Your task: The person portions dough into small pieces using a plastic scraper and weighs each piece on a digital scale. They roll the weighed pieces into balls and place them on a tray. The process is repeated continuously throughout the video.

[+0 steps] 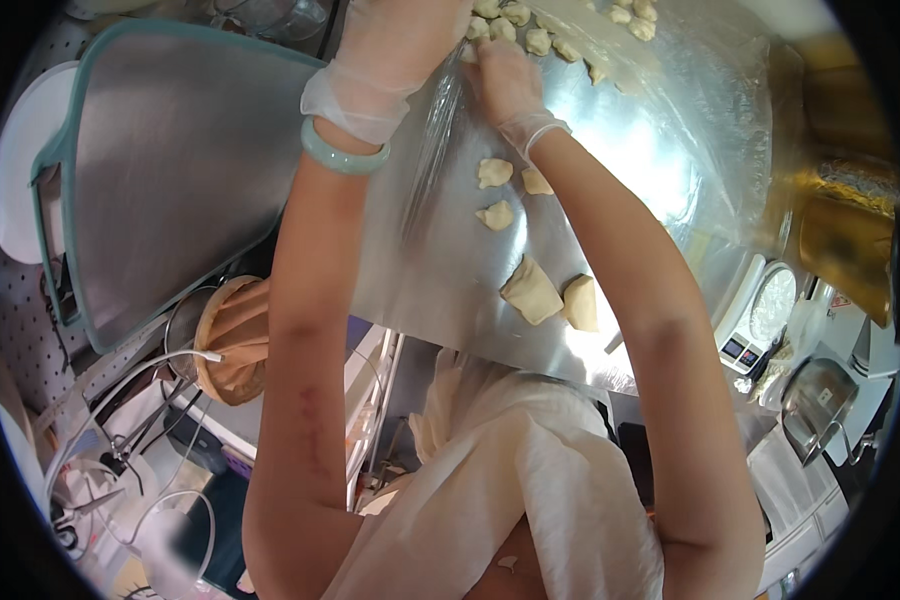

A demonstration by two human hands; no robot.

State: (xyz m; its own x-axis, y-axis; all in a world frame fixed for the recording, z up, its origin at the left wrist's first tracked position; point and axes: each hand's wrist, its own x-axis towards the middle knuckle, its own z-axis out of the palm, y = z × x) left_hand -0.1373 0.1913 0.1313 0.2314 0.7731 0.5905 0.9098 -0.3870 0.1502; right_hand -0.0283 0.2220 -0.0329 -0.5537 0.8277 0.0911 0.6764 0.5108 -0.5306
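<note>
My right hand (508, 81), in a thin clear glove, reaches to a cluster of small dough lumps (538, 42) at the far end of a shiny metal worktop (435, 277). Its fingertips are beside or on the nearest lumps; whether they pinch one is unclear. Similarly gloved, my left hand (390, 60) runs past the top edge of the view, its fingers hidden. Clear plastic film (697, 90) partly covers the cluster. Closer to me lie several small dough pieces (495, 172) and two bigger dough chunks, one larger (532, 291) and one partly behind my right forearm (581, 304).
On the left stands a metal-faced board with a teal rim (180, 172), before a white round dish (15, 165). Below it are a cloth-lined strainer (232, 337) and a white cable (202, 355). To the right sit a digital scale (742, 337) and a steel pot (817, 405).
</note>
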